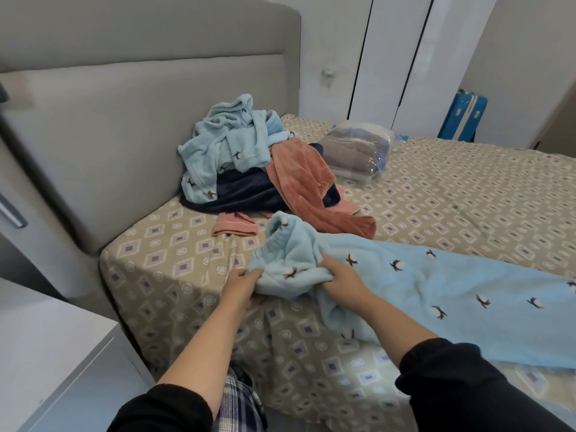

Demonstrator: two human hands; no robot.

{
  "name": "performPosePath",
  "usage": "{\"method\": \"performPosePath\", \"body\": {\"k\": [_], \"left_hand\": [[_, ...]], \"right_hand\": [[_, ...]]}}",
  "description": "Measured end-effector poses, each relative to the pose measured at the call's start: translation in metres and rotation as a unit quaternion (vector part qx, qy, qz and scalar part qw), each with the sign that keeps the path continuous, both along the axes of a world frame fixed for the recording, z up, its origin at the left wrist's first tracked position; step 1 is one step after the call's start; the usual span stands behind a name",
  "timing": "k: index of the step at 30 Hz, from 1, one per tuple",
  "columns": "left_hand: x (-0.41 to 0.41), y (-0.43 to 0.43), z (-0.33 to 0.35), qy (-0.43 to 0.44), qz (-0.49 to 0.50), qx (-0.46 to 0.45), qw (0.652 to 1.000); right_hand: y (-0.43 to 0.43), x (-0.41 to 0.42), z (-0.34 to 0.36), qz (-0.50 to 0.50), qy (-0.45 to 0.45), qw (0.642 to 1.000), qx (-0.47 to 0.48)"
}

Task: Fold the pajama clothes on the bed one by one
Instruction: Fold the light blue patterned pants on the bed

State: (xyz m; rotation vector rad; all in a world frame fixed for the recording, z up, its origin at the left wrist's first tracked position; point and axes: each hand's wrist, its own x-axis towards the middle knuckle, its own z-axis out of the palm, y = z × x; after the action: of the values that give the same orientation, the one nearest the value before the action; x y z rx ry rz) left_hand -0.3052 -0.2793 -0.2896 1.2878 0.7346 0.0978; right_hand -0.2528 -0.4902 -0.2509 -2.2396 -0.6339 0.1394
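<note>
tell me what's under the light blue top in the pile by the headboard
The light blue top lies on a navy garment, which an orange garment overlaps on the right. A pink piece sticks out below. Anything else under the pile is covered.

Light blue fleece pajama piece [436, 291], dark motifs: stretched along near edge of bed [467, 194], left end bunched, gripped by left hand [241, 285] and right hand [339, 275]. Crumpled pile farther back: second light blue piece [224, 141] on top, navy piece [243, 191] beneath, rust-pink piece [305, 182] draped at right.
</note>
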Motion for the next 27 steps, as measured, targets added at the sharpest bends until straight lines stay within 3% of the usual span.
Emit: {"method": "performPosePath", "body": {"k": [3,6,10,12,16,19,21,24,27], "left_hand": [[0.017,-0.008,0.025,-0.037,-0.03,-0.037,0.998],[0.04,-0.023,0.063,-0.091,-0.11,-0.029,0.989],[0.058,-0.051,0.114,-0.168,-0.224,0.088,0.956],[0.064,-0.054,0.117,-0.157,-0.275,0.163,0.934],[0.059,-0.062,0.104,-0.103,-0.4,0.344,0.843],[0.059,-0.055,0.102,-0.105,-0.32,0.427,0.839],[0.059,-0.034,0.11,-0.12,-0.169,0.474,0.856],[0.05,0.006,0.121,-0.126,0.048,0.415,0.9],[0.038,0.04,0.089,-0.063,0.098,0.295,0.948]], "right_hand": [[-0.015,0.013,0.031,-0.054,0.067,0.992,0.087],[-0.035,0.032,0.063,-0.138,0.164,0.946,0.243],[-0.063,0.047,0.096,-0.23,0.265,0.859,0.373],[-0.075,0.049,0.106,-0.235,0.264,0.842,0.407],[-0.086,0.045,0.116,-0.247,0.254,0.827,0.436],[-0.084,0.04,0.119,-0.247,0.256,0.823,0.443],[-0.076,0.037,0.118,-0.238,0.26,0.824,0.444],[-0.061,0.03,0.115,-0.171,0.269,0.856,0.407],[-0.046,0.013,0.099,0.015,0.314,0.92,0.233]]}}
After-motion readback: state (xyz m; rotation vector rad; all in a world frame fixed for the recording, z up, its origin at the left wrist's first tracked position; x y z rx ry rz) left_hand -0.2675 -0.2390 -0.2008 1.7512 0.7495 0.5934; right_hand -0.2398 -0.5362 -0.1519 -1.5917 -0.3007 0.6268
